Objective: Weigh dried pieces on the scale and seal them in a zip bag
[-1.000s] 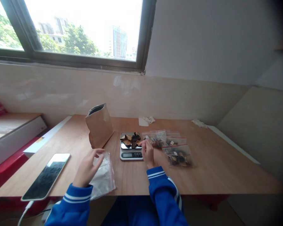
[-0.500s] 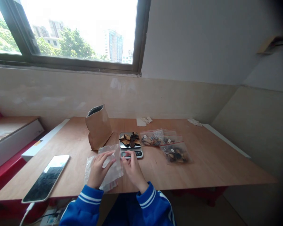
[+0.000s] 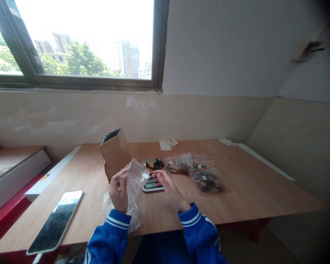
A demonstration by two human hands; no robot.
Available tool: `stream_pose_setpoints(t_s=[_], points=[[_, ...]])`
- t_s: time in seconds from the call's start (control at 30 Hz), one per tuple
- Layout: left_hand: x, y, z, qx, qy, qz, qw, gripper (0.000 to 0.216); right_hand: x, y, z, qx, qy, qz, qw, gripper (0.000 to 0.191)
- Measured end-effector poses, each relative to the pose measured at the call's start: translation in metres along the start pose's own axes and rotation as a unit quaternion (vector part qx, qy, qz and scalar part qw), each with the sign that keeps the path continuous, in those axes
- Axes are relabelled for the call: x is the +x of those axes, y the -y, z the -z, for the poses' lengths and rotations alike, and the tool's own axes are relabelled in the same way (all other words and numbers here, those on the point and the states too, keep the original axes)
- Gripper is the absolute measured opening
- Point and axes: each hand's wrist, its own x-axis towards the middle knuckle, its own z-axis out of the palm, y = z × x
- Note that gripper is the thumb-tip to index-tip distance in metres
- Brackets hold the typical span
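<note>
1 bag (image 3: 135, 175), left hand (image 3: 120, 193); labels (image 3: 204, 178) illegible

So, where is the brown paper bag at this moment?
In the head view, the brown paper bag stands left of centre on the table, just left of the scale and behind the left hand.

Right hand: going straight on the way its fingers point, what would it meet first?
Probably the dried pieces on the scale, just past the right hand; the clear bag sits close beside, depth unclear.

Wooden table (image 3: 236, 205) with phone (image 3: 56, 220), brown paper bag (image 3: 114, 152), scale (image 3: 153, 185), filled zip bags (image 3: 209, 180), empty bags (image 3: 107, 206), paper scraps (image 3: 167, 143).
</note>
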Motion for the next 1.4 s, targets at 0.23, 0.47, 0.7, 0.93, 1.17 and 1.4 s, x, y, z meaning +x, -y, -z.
stream_pose_setpoints(t_s=[0.23, 0.47, 0.7, 0.93, 1.17, 1.4], points=[[0.007, 0.035, -0.044, -0.03, -0.017, -0.028, 0.999, 0.041, 0.044, -0.038, 0.02, -0.353, -0.06, 0.116, 0.926, 0.04], [0.006, 0.058, -0.051, -0.028, -0.049, 0.005, 0.998, 0.043, 0.069, -0.057, 0.017, -0.463, 0.059, 0.049, 0.883, 0.063], [0.006, 0.063, -0.049, -0.006, -0.05, 0.043, 0.998, 0.037, 0.069, -0.071, 0.015, -0.48, 0.024, 0.096, 0.871, 0.048], [0.005, 0.062, -0.053, -0.019, -0.078, 0.067, 0.995, 0.032, 0.06, -0.067, 0.011, -0.477, -0.033, 0.069, 0.876, 0.033], [0.005, 0.06, -0.053, -0.029, -0.077, 0.072, 0.994, 0.031, 0.062, -0.067, 0.012, -0.448, -0.092, 0.095, 0.884, 0.027], [0.005, 0.061, -0.053, -0.027, -0.066, 0.062, 0.996, 0.032, 0.08, -0.064, 0.014, -0.368, -0.107, 0.089, 0.919, 0.021]])
